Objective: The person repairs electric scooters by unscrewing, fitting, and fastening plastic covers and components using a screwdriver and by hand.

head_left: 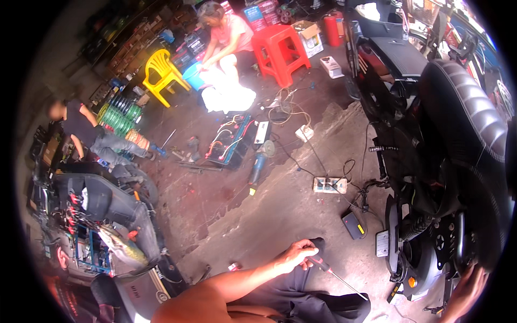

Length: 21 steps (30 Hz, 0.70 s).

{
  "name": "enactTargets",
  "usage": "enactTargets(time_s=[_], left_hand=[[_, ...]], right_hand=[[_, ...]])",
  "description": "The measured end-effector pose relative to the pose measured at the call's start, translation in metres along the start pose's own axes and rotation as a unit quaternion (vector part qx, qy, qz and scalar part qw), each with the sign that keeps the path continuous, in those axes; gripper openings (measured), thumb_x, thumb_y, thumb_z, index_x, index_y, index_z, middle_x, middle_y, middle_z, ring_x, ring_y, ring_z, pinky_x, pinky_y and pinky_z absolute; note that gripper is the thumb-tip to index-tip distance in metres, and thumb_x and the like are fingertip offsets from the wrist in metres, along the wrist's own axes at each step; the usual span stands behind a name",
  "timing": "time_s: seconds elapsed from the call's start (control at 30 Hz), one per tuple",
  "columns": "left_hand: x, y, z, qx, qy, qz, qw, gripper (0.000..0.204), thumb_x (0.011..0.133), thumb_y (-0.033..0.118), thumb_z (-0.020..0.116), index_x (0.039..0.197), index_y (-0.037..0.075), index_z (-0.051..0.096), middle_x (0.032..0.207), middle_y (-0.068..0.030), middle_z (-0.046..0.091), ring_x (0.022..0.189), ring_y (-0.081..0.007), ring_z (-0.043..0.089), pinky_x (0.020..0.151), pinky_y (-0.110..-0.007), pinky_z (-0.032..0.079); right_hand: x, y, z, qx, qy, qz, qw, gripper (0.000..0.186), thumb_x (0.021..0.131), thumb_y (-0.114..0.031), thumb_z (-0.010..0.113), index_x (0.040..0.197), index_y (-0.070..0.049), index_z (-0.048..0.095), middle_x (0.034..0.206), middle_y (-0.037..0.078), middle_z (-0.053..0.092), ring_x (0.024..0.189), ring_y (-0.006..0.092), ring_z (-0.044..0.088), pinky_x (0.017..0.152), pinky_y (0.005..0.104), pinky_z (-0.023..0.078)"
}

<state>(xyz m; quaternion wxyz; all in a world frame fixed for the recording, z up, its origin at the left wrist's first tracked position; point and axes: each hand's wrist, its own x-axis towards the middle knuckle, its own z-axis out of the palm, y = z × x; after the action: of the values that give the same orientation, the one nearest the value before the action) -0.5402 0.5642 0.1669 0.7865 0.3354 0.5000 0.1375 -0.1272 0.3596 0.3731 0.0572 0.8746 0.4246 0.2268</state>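
Observation:
My left hand (299,255) is closed around the handle of a screwdriver (340,280) with a red and black grip. Its long thin shaft points down and to the right, over my dark trousers (285,295). At the lower right, my right hand (469,288) reaches up against the underside of a black scooter (458,129) with a padded seat. Its fingertips disappear behind the dark bodywork, so what they touch or hold is hidden. The scooter's wheel and an orange reflector (412,282) lie just left of that hand.
A power strip (329,185) with trailing cables, a black charger box (354,225), an angle grinder (258,166) and a wired battery pack (232,141) lie on the floor. Beyond sits a person in pink (231,35) beside a red stool (280,51); another person (86,129) is at left by scooters.

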Motion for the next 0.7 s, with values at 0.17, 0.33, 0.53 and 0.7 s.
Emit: enactTargets(time_s=[0.17, 0.33, 0.53, 0.7], left_hand=[[-0.065, 0.016, -0.012, -0.07, 0.105, -0.078, 0.989, 0.024, 0.088, 0.02, 0.062, 0.099, 0.002, 0.052, 0.087, -0.0149, 0.065, 0.062, -0.019, 0.063, 0.049, -0.03, 0.052], [-0.159, 0.066, 0.002, -0.143, 0.169, -0.055, 0.974, 0.025, 0.089, 0.019, 0.06, 0.101, 0.0, 0.051, 0.088, -0.0151, 0.068, 0.061, -0.0174, 0.062, 0.051, -0.031, 0.053], [-0.243, 0.117, 0.005, -0.165, 0.112, 0.014, 0.98, 0.022, 0.087, 0.012, 0.062, 0.1, -0.001, 0.05, 0.097, -0.0176, 0.063, 0.078, -0.0221, 0.064, 0.068, -0.035, 0.055], [-0.286, 0.117, 0.02, -0.246, 0.101, 0.063, 0.962, 0.022, 0.086, 0.012, 0.06, 0.102, -0.002, 0.052, 0.096, -0.0153, 0.061, 0.083, -0.0234, 0.063, 0.069, -0.036, 0.054]], right_hand=[[0.016, -0.043, -0.043, 0.02, -0.104, 0.074, 0.992, 0.042, 0.092, -0.034, 0.055, 0.114, 0.001, 0.058, 0.11, 0.017, 0.064, 0.109, 0.0367, 0.056, 0.098, 0.0478, 0.039], [-0.003, -0.026, -0.03, 0.069, -0.154, 0.016, 0.986, 0.06, 0.088, -0.039, 0.059, 0.131, 0.0, 0.045, 0.124, 0.023, 0.054, 0.121, 0.0406, 0.047, 0.105, 0.0546, 0.03], [0.012, -0.021, -0.033, 0.148, -0.211, -0.025, 0.966, 0.06, 0.08, -0.029, 0.061, 0.128, 0.002, 0.043, 0.118, 0.02, 0.053, 0.111, 0.0365, 0.049, 0.093, 0.0485, 0.035], [0.014, -0.02, -0.031, 0.17, -0.203, -0.042, 0.963, 0.067, 0.075, -0.035, 0.064, 0.127, 0.002, 0.044, 0.117, 0.019, 0.053, 0.111, 0.0361, 0.048, 0.095, 0.0472, 0.035]])
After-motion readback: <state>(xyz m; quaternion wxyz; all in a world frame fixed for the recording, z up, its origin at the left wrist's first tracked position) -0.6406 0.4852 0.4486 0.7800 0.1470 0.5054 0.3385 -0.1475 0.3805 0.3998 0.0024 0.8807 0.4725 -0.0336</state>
